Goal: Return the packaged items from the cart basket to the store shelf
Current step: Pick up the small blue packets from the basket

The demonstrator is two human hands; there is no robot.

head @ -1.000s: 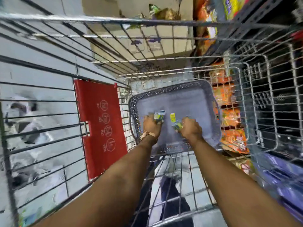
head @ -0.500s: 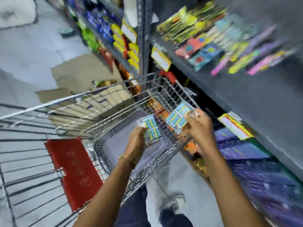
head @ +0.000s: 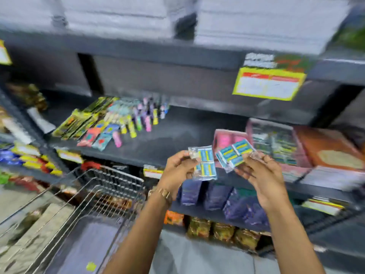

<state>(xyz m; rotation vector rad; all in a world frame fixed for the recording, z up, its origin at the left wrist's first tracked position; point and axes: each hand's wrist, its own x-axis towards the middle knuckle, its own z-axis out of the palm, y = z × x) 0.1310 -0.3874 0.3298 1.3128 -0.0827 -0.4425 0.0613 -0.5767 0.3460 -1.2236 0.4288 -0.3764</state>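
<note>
My left hand (head: 178, 171) grips a clear packet of small blue and yellow boxes (head: 204, 162). My right hand (head: 260, 177) grips a second packet of the same kind (head: 234, 154), tilted. Both packets are held up in front of the dark store shelf (head: 177, 139), just below its front edge. The wire cart (head: 110, 186) is at lower left with the grey basket (head: 85, 246) inside it. One small yellow-green item (head: 91, 266) lies on the basket's floor.
Colourful packets and small tubes (head: 110, 121) lie on the shelf's left part. Pink, patterned and orange boxes (head: 276, 143) fill its right part. Purple packs (head: 215, 196) stand on the shelf below. A yellow price tag (head: 269, 84) hangs above.
Both hands took a packet each out of the basket and lifted them up and right, from inside the cart to the front of the shelf. The view swung up to the shelves.
</note>
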